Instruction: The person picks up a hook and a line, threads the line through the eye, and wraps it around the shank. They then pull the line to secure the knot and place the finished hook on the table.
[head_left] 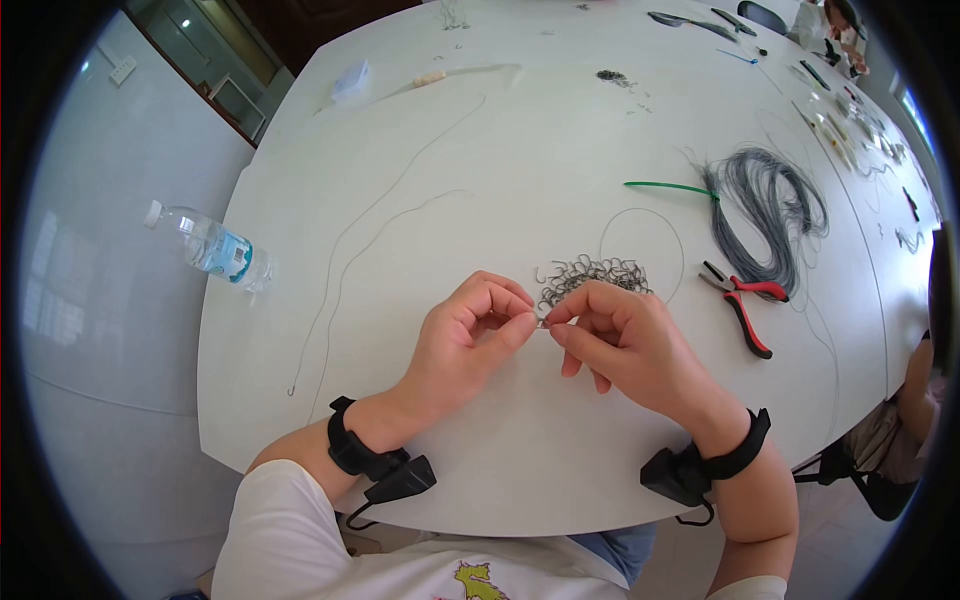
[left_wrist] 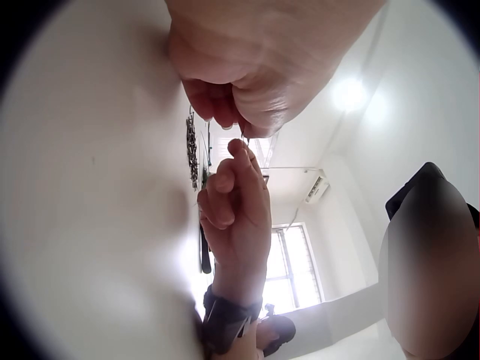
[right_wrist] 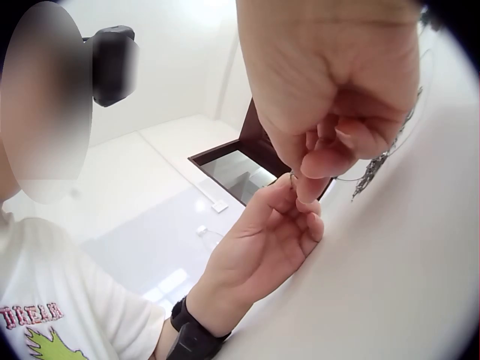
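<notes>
At the table's near middle, my left hand (head_left: 465,335) and right hand (head_left: 635,345) meet fingertip to fingertip. The left thumb and forefinger pinch a small fish hook (head_left: 541,322), mostly hidden by the fingers. The right thumb and forefinger pinch thin grey fishing line beside it; in the right wrist view the line (right_wrist: 349,179) leads away from those fingers. Its loop (head_left: 683,250) curves over the table behind the right hand. Just beyond the fingertips lies a pile of dark fish hooks (head_left: 590,275), also seen in the left wrist view.
Red-handled pliers (head_left: 745,310) and a grey bundle of line (head_left: 770,200) with a green tie (head_left: 670,186) lie to the right. On the left are two long lines (head_left: 335,245), one ending in a hook, and a water bottle (head_left: 215,250). Another person (head_left: 835,35) sits far right.
</notes>
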